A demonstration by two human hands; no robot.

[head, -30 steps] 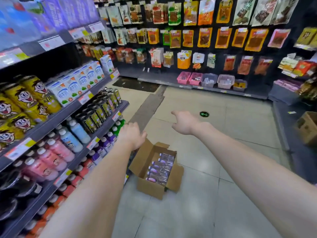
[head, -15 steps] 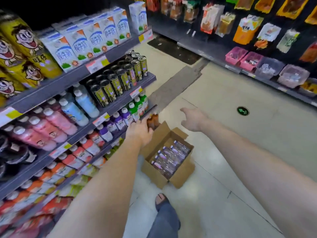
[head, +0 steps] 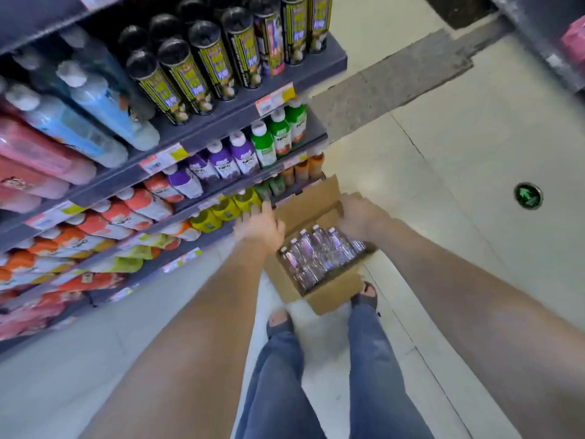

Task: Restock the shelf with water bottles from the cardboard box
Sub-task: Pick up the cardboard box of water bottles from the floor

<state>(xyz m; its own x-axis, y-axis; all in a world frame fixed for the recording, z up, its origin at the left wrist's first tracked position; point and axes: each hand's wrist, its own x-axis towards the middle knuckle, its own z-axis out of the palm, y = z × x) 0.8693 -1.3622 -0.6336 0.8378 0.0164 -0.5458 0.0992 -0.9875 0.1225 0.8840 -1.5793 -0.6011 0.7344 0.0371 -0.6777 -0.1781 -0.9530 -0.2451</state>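
Observation:
An open cardboard box [head: 332, 296] stands on the floor at the foot of the drinks shelf [head: 202, 133]. Several clear water bottles [head: 316, 253] with purple labels stand upright inside it. My left hand [head: 260, 228] is at the box's left flap, fingers spread, holding nothing. My right hand [head: 361, 213] lies on the far flap above the bottles; its fingers are hidden, so I cannot tell whether it grips. Both arms stretch down from the frame's bottom.
The shelf rows hold dark cans [head: 202, 68], blue and pink bottles, and purple, green, orange and yellow juice bottles. My feet in sandals [head: 364, 294] stand just behind the box. A green arrow marker [head: 528, 195] sits on the tiled floor at right.
The view has tilted down and come closer to the box. Both hands have dropped from above the floor to the box's flaps.

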